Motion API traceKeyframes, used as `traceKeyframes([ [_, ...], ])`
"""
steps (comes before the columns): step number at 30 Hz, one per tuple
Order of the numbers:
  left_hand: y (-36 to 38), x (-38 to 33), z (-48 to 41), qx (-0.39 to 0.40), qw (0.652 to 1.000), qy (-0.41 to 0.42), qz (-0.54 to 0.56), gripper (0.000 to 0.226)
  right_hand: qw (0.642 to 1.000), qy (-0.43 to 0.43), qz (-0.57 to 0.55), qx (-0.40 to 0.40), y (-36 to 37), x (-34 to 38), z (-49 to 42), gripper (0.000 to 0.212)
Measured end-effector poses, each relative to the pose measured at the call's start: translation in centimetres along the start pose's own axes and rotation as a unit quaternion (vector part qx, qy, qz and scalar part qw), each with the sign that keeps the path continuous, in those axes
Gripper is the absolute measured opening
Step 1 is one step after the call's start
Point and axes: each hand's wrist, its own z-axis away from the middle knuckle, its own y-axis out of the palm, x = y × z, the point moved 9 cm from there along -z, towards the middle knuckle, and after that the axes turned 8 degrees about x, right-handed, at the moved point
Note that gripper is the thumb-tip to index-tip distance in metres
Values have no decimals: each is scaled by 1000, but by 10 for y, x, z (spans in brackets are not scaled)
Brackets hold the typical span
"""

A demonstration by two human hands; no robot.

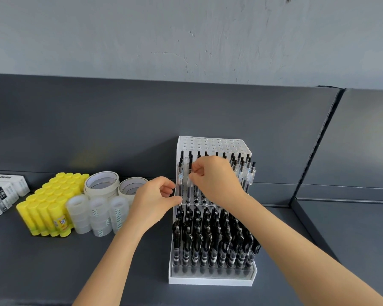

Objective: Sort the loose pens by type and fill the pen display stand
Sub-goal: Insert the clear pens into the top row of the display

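Observation:
A clear acrylic pen display stand (210, 278) with a white base stands on the dark shelf. Its lower tier is packed with black-grip pens (208, 237). The middle tier holds clear pens with black tips (180, 177); the top tier's holes show no pens. My right hand (215, 180) is in front of the middle tier and pinches a clear pen (189, 184) near the left side. My left hand (155, 198) holds the stand's left edge at the middle tier, thumb and fingers curled round it.
Left of the stand sit clear tape rolls (97, 215), white tape rolls (103, 184), a block of yellow glue sticks (51, 206) and boxed items (0, 197) at the far left. A shelf divider (296, 195) rises to the right. A grey wall stands behind.

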Motion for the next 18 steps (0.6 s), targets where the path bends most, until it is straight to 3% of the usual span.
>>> traceKeyframes([
  [18, -7, -21, 2, 13, 999, 35, -19, 21, 998, 32, -41, -22, 11, -8, 15, 12],
])
